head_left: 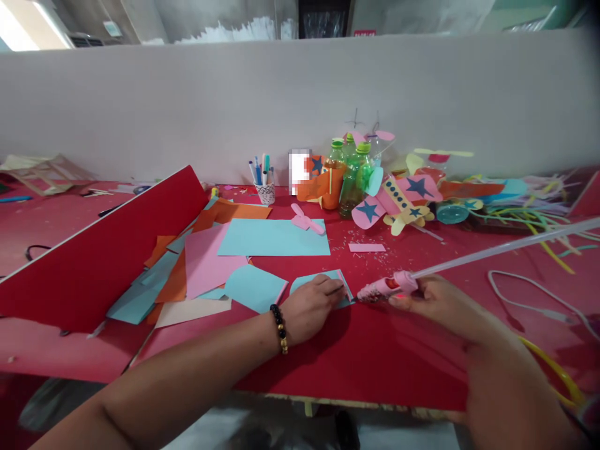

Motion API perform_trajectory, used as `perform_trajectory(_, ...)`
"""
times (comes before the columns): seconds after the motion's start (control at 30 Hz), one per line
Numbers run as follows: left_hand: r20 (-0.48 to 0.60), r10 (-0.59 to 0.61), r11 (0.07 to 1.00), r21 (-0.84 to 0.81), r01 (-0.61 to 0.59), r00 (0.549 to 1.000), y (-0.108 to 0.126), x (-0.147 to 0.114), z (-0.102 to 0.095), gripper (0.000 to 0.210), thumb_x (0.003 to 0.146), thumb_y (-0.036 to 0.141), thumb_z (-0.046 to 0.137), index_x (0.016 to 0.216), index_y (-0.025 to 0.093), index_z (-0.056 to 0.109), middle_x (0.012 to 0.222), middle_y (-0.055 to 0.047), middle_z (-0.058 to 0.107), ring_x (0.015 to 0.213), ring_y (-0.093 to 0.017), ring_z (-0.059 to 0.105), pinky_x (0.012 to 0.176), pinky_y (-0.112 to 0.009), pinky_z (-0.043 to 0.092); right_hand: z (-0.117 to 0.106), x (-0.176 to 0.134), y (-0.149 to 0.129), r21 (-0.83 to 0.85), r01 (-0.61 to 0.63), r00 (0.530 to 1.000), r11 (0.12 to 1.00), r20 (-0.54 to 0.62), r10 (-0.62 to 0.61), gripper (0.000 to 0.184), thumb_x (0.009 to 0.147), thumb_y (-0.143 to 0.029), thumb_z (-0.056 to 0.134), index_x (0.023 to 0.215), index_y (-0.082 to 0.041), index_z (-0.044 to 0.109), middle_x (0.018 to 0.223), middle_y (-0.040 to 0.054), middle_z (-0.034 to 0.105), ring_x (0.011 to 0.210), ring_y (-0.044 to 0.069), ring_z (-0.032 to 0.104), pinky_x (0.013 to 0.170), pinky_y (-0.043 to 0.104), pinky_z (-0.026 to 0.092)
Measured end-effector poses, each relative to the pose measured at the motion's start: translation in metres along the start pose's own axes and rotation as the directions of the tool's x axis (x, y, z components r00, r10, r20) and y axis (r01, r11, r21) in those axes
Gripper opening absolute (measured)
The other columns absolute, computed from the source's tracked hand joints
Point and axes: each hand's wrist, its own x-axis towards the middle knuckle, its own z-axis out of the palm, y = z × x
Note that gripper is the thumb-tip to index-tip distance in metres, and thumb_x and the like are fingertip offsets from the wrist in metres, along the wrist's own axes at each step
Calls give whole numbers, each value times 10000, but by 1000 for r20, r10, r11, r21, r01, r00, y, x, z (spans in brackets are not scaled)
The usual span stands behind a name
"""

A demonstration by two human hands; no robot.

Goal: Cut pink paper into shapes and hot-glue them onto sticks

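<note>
A light-blue paper piece (338, 275) with a pink strip along its right edge lies on the red table. My left hand (309, 306), wearing a beaded bracelet, is over it with fingers closed and pressing it down near that edge. My right hand (443, 306) is wrapped round a pink hot glue gun (387, 287), its nozzle at the paper's right edge. A long translucent glue stick (497, 250) runs out of the back of the gun. Left of my left hand lies a similar blue piece (253, 289) with a pink edge.
Blue, orange and pink paper sheets (210, 256) overlap at the left, beside a tilted red board (107, 250). Behind are a pen cup (266, 193), green plastic bottles (351, 187) and paper plane models (396, 200). A white cable (529, 306) lies at the right.
</note>
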Motion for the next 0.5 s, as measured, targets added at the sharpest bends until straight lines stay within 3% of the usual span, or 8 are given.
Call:
perform_trajectory(0.1, -16, -9, 1000, -16, 9, 1000, 0, -1, 0, 324, 942, 197, 331, 1228, 141, 473, 1222, -85, 536, 1086, -163, 480, 973, -279, 333, -5, 0, 3, 40, -44, 997, 998, 73, 41, 310, 725, -428, 648, 891, -173, 711, 833, 44, 719, 764, 230, 646, 641, 284, 509)
perform_trajectory(0.2, -42, -35, 999, -32, 33, 999, 0, -2, 1, 320, 939, 215, 343, 1211, 146, 497, 1212, -81, 544, 1069, -171, 484, 949, -279, 357, -9, 4, 11, 116, -104, 991, 988, -71, 112, 302, 722, -453, 653, 748, -155, 695, 568, 14, 631, 498, 132, 543, 459, 223, 423)
perform_trajectory(0.3, -57, -35, 999, -22, 33, 998, 2, -3, -1, 320, 922, 199, 378, 1213, 142, 497, 1212, -78, 544, 1081, -173, 482, 960, -283, 354, -11, 12, 23, 326, -121, 956, 938, -217, 199, 340, 738, -485, 628, 661, -155, 654, 385, -35, 464, 353, 79, 378, 345, 199, 274)
perform_trajectory(0.4, -65, -31, 1000, -5, 31, 997, 2, -3, -2, 326, 910, 177, 389, 1217, 145, 494, 1221, -73, 543, 1084, -168, 486, 970, -283, 345, -11, 19, 32, 492, -50, 911, 869, -335, 242, 299, 707, -455, 666, 668, -160, 638, 487, 2, 571, 366, 80, 406, 336, 206, 265)
perform_trajectory(0.5, -75, -20, 999, 26, 22, 997, 2, -2, -1, 352, 907, 154, 375, 1244, 148, 475, 1268, -73, 523, 1117, -167, 477, 993, -290, 320, -12, 24, 35, 558, -9, 890, 830, -373, 261, 281, 703, -430, 676, 664, -156, 629, 515, 17, 599, 371, 86, 435, 338, 211, 293)
